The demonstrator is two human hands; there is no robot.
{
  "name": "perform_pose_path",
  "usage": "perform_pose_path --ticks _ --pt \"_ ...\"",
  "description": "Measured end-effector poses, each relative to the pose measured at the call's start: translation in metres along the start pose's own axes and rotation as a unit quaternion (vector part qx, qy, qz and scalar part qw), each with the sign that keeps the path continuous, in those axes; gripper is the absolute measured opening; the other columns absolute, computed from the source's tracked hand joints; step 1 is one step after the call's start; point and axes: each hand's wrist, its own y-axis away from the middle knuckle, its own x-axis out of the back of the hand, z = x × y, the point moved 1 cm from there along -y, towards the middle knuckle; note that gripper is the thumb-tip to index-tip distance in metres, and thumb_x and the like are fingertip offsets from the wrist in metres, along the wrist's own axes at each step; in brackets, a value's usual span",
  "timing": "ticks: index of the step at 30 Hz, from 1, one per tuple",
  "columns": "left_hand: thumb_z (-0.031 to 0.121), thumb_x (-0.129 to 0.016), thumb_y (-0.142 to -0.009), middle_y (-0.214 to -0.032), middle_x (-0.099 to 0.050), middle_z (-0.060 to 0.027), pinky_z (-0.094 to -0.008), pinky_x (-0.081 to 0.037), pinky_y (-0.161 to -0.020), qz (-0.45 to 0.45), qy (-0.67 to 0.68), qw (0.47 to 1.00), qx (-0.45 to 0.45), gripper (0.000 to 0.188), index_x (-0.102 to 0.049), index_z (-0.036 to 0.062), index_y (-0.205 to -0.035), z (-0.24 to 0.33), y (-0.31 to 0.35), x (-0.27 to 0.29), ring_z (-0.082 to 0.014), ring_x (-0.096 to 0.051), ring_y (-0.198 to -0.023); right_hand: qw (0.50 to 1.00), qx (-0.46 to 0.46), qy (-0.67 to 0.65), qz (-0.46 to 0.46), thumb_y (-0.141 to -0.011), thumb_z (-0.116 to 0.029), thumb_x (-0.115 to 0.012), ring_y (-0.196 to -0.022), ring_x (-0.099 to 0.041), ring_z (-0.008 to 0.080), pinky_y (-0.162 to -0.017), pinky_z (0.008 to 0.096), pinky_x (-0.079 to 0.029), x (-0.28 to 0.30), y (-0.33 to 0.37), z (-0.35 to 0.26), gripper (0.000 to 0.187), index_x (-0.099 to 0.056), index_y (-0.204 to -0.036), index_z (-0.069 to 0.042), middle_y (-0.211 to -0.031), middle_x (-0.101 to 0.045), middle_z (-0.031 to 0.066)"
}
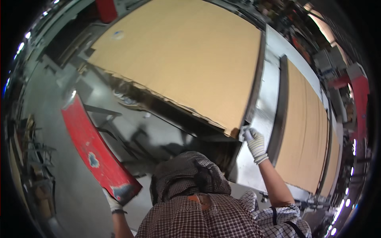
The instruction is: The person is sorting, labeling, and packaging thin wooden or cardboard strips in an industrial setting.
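At the lower left of the frame, the gloved left hand (pixel 114 203) grips the bottom end of a long, curved red panel (pixel 93 146) with bare grey patches, which slants up toward the left edge above a grey floor (pixel 71 178). Right of centre, the gloved right hand (pixel 256 146) is at the near corner of a large tan cardboard sheet (pixel 178 59) filling the upper middle, with pale metal (pixel 268 93) and another cardboard piece (pixel 303 127) farther right. A checked garment (pixel 186 218) occupies the bottom centre.

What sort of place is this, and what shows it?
Probably a workshop: the gloved left hand holds a curved red panel with worn patches, and a large cardboard sheet lies nearby.
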Motion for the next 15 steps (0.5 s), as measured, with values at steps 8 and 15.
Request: perform_pose_path --ticks 8,15 --pt "0.049 -0.056 -0.095 -0.137 -0.051 -0.0129 -0.04 -0.043 -0.102 0.226 0.042 0.973 -0.03 0.067 -0.043 0.0019 -0.141 -0.057 0.112 0.153 -0.0268 -0.051 -0.121 0.972 0.197 0.072 -0.11 -0.093 -0.013 -0.06 -0.075 -0.064 0.0172 -0.073 0.0311 -0.051 -0.141 -0.096 -0.146 0.017 -0.069 -0.099 0.0 -0.084 -0.07 0.0145" --pt "0.042 -0.057 -0.093 -0.126 -0.055 -0.0152 -0.043 -0.045 -0.094 0.398 -0.066 0.914 -0.05 0.057 -0.049 0.0014 -0.132 -0.042 0.11 0.108 -0.0292 -0.054 -0.112 0.957 0.207 -0.019 -0.2 -0.094 -0.01 -0.06 -0.089 -0.064 0.0144 -0.082 0.0287 -0.052 -0.283 -0.204 -0.231 0.02 -0.064 -0.11 0.0 -0.097 -0.07 0.0074"
